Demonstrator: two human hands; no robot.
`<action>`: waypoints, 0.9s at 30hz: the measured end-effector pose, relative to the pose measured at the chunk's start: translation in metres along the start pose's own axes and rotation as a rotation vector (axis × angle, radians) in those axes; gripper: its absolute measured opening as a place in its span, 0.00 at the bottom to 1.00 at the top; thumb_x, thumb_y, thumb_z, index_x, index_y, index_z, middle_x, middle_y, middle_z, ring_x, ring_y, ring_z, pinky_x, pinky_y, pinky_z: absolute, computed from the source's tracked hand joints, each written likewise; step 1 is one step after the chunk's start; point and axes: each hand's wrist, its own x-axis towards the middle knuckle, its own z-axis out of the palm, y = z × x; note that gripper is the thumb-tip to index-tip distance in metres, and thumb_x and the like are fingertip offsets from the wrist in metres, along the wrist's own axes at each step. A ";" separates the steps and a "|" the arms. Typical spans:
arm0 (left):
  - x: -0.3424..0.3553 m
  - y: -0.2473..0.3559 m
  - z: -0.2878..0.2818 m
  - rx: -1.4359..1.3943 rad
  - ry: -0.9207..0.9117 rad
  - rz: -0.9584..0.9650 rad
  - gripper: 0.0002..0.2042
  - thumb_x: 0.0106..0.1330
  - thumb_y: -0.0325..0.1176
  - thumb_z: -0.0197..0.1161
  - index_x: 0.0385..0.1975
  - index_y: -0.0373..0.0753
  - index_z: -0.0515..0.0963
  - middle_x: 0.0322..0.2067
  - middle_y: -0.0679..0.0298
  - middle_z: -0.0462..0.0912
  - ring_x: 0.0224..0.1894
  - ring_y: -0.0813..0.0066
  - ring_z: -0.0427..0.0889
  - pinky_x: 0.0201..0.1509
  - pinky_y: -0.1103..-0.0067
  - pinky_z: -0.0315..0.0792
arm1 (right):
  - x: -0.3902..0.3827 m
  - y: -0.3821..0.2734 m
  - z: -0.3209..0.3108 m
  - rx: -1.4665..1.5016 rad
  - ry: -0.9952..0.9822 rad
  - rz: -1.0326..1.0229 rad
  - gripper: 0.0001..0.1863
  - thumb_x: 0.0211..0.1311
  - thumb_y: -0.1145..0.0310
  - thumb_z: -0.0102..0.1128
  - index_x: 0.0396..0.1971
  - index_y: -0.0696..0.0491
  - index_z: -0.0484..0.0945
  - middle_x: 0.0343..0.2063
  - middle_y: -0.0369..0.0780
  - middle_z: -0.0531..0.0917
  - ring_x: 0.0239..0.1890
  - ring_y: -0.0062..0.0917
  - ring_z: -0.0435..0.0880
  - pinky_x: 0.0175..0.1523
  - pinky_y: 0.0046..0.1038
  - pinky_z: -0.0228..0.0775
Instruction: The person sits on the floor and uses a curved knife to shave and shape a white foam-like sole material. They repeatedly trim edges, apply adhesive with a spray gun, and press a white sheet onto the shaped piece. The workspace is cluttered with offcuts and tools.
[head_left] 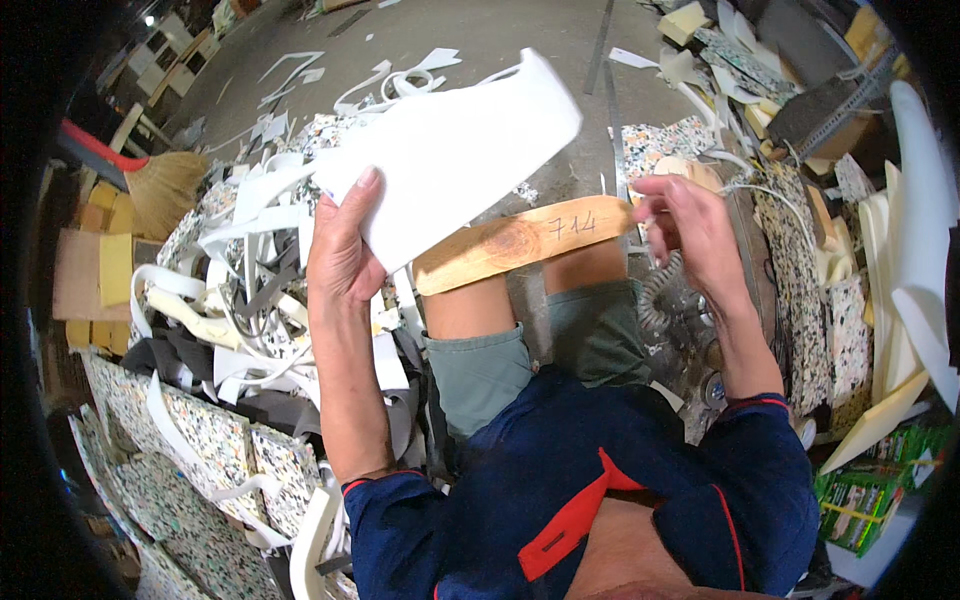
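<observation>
My left hand [348,235] grips a white foam sheet [460,150] by its near left corner, lifted over my lap. A flat wooden board [480,250] with rounded ends and handwritten markings lies across my knees, partly under the sheet. My right hand [685,230] is beside the board's right end, fingers loosely bent and apart, with nothing visibly held in them. Below that hand hangs a grey coiled hose [655,295].
Foam offcuts and white strips [230,310] heap at my left, beside a straw broom [165,185]. Speckled foam blocks [845,340] and pale sheets [915,300] stand at my right, with green packages [865,500] below. The grey floor [490,30] stretches ahead, scattered with scraps.
</observation>
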 end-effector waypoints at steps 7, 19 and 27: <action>0.010 -0.007 0.012 -0.117 -0.087 -0.023 0.16 0.66 0.25 0.66 0.52 0.29 0.76 0.46 0.52 0.84 0.47 0.64 0.87 0.53 0.70 0.84 | 0.067 0.024 0.032 0.712 -0.289 0.230 0.49 0.67 0.33 0.51 0.64 0.67 0.58 0.45 0.52 0.83 0.28 0.25 0.85 0.25 0.19 0.78; 0.000 0.007 -0.002 0.447 -0.116 -0.058 0.18 0.63 0.32 0.70 0.49 0.28 0.78 0.43 0.54 0.86 0.45 0.69 0.86 0.53 0.74 0.81 | 0.095 0.033 -0.002 1.044 0.216 -0.054 0.27 0.58 0.68 0.73 0.56 0.53 0.72 0.46 0.40 0.82 0.36 0.24 0.82 0.22 0.22 0.66; -0.004 0.009 -0.015 0.757 0.039 0.000 0.15 0.64 0.37 0.69 0.43 0.34 0.78 0.32 0.66 0.82 0.30 0.82 0.78 0.32 0.84 0.74 | 0.047 0.030 -0.031 0.138 0.255 -0.164 0.24 0.59 0.70 0.73 0.53 0.60 0.73 0.40 0.42 0.81 0.32 0.22 0.81 0.23 0.22 0.67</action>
